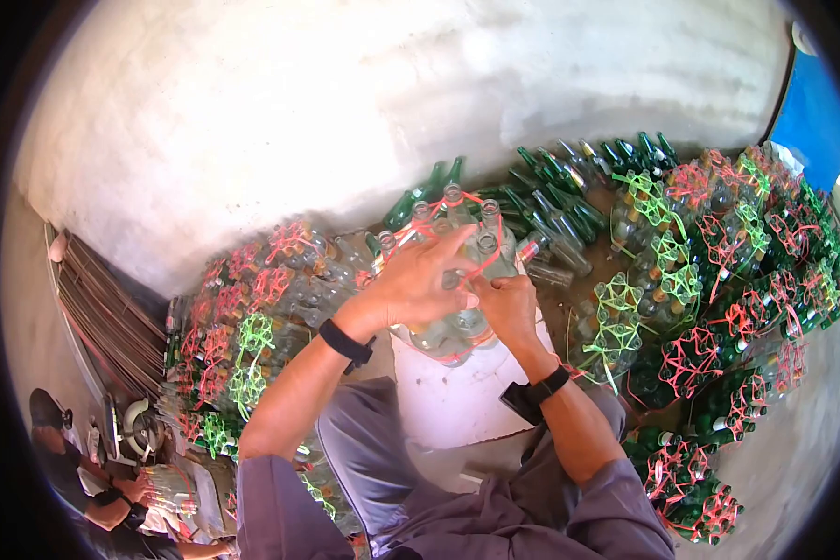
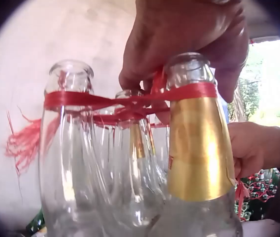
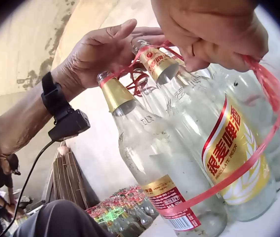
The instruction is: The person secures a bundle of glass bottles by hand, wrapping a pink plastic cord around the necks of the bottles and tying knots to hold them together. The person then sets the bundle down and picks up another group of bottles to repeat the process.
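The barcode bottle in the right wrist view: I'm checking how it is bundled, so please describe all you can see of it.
The barcode bottle is clear, glass-like, uncapped and long-necked, with gold wrapping below its mouth and a gold and red label low down. Dark specks mark the glass near its base. It stands among other bottles on a white surface; one red strap passes round its neck, another crosses its label. The left hand is by its mouth; whether they touch is unclear.

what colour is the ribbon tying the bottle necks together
The ribbon is red, seen best in the left wrist view.
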`<state>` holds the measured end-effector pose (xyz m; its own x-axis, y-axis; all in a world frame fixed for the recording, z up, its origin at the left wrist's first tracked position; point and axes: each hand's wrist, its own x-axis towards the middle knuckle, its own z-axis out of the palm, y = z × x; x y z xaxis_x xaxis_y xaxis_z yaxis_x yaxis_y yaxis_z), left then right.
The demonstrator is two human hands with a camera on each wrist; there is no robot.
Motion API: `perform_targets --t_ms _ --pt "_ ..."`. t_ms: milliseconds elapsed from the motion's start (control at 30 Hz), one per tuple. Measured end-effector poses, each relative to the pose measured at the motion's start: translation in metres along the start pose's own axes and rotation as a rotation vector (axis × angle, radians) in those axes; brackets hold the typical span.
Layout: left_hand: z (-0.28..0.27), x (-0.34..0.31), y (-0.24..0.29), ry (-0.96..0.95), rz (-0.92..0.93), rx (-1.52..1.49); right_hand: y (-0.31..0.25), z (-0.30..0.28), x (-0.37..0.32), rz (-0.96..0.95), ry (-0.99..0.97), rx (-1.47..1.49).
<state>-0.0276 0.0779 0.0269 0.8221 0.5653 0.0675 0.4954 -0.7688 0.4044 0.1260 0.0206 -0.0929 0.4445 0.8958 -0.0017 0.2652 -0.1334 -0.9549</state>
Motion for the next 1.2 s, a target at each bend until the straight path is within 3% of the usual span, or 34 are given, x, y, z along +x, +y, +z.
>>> perform_targets --t_ms 167,233,533,600,967,1067,1133,1200 --pt "-0.004 0.008 0.005 -0.166 -0.112 -0.069 -0.003 0.0 -0.001 0.037 -0.012 -0.032" --pt "0.001 0.009 0.001 0.003 0.094 0.064 -0.003 -0.001 -0.001 0.035 -0.015 -0.048" --pt "-0.013 0.019 0.015 0.09 0.273 0.334 0.015 0.001 -0.002 -0.075 -0.059 -0.033" --pt "-0.015 0.022 0.014 0.077 0.266 0.368 0.015 0.0 -0.005 -0.142 -0.01 0.055" --pt "-0.018 0.031 0.004 0.165 0.248 0.418 0.016 -0.012 -0.006 -0.134 -0.002 0.142" --pt "-0.025 0.029 -0.009 0.16 0.141 0.374 0.017 -0.013 -0.006 -0.15 -0.009 0.167" --pt "-0.031 0.026 -0.015 0.049 0.104 0.119 0.011 -0.016 -0.008 -0.153 -0.025 0.182" --pt "-0.036 0.023 -0.017 0.024 0.081 0.061 0.003 -0.02 -0.01 -0.133 -0.073 0.211"
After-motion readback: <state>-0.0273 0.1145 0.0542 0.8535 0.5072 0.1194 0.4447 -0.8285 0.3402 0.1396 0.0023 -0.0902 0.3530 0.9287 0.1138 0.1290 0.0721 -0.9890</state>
